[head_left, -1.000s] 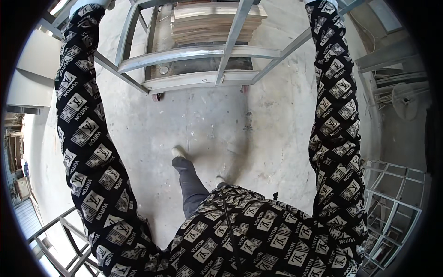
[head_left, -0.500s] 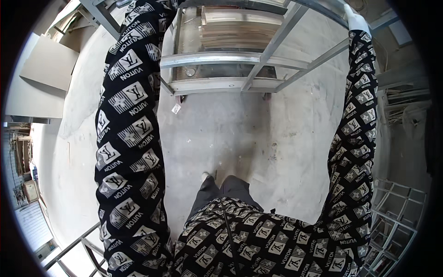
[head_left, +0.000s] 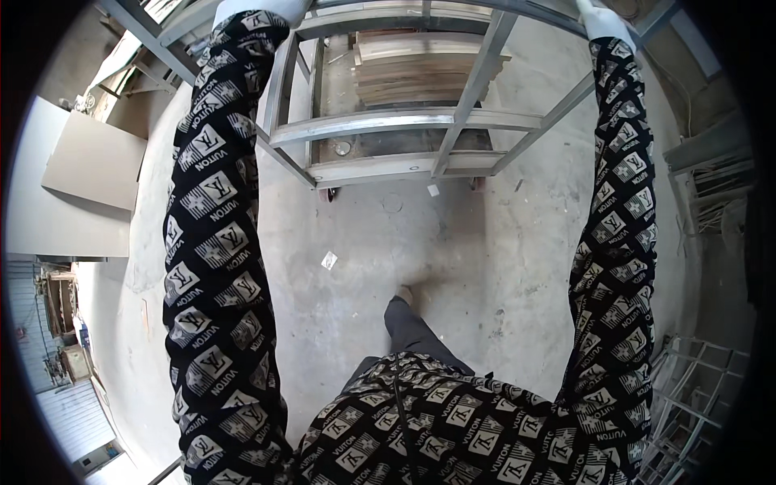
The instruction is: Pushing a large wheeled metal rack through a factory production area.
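Observation:
A grey metal cart frame on small wheels stands in front of me on the concrete floor. A stack of pale wooden boards lies inside it. Both my arms, in black patterned sleeves, stretch up to the frame's top. My left hand, in a white glove, rests on the left upper rail. My right hand, also gloved, is on the right upper bar. The picture's rim cuts off the fingers of both. One of my feet is stepped forward below the cart.
A flat grey panel lies at the left. Welded metal frames are stacked at the lower right. A white paper scrap lies on the floor near my foot. Sheds and clutter show far left.
The floor and the paper scrap have slid toward me while the cart stays at arm's length. My legs have changed step. Both hands have stayed on the frame.

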### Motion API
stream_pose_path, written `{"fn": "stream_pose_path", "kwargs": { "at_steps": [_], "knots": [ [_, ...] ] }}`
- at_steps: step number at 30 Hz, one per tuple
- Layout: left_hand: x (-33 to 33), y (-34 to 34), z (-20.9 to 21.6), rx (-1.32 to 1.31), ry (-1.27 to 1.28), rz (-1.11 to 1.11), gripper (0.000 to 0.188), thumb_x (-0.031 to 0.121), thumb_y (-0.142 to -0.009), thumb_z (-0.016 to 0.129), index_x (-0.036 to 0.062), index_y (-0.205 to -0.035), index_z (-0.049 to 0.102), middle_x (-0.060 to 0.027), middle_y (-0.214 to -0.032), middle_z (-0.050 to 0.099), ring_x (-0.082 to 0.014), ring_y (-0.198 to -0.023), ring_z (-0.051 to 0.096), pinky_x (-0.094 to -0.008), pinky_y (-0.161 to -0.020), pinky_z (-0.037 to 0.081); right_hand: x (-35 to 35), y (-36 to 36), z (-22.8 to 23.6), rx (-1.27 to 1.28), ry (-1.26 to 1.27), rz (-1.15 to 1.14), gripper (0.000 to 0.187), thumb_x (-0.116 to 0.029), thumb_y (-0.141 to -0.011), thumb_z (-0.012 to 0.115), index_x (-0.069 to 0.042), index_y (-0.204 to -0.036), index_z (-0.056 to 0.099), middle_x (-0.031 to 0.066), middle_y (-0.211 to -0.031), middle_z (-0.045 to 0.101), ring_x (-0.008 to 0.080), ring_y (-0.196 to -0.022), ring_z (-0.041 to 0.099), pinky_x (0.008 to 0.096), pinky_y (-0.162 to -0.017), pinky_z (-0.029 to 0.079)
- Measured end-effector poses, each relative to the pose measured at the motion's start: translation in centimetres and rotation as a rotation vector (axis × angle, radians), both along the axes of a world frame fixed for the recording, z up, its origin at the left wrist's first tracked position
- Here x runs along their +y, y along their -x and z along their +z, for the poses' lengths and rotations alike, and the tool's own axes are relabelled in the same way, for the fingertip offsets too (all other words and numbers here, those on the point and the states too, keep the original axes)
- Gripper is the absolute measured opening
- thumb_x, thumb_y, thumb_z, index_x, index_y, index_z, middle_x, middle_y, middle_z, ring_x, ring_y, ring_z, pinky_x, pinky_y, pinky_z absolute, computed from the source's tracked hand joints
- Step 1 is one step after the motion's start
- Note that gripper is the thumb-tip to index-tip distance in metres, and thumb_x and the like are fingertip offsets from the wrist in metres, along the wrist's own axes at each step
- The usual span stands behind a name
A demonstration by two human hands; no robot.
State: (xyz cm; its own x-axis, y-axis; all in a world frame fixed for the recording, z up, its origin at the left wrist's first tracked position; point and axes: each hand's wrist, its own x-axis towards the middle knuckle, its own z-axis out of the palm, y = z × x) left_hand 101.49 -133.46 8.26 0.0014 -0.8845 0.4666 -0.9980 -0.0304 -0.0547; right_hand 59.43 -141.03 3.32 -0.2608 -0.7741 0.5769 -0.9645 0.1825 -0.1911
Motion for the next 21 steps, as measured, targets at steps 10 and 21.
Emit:
{"fn": "stream_pose_path", "kwargs": {
  "at_steps": [10,21],
  "knots": [
    [-1.1,-2.9,0.8,0.001,-0.087,0.027,0.063,0.058,-0.086,0.026,0.0158,-0.065,0.069,-0.009,-0.074,0.067,-0.0298,-0.084,0.065,-0.0389,-0.084,0.046,2.5,-3.0,2.2,-0.209,-0.071,-0.03,0.062,-0.062,-0.085,0.039,-0.011,-0.096,0.072,0.0177,-0.099,0.067,0.0336,-0.1,0.062,0.0416,-0.09,0.044],
    [1.2,-0.3,4.3,-0.023,-0.246,-0.025,0.057,0.04,-0.09,0.022,0.0088,-0.095,0.07,-0.019,-0.094,0.068,-0.0326,-0.092,0.064,-0.0438,-0.101,0.039,3.1,-2.0,3.3,-0.237,-0.157,-0.001,0.06,-0.059,-0.087,0.036,-0.012,-0.094,0.072,0.0185,-0.099,0.067,0.0359,-0.101,0.061,0.0416,-0.09,0.044]
  ]
}}
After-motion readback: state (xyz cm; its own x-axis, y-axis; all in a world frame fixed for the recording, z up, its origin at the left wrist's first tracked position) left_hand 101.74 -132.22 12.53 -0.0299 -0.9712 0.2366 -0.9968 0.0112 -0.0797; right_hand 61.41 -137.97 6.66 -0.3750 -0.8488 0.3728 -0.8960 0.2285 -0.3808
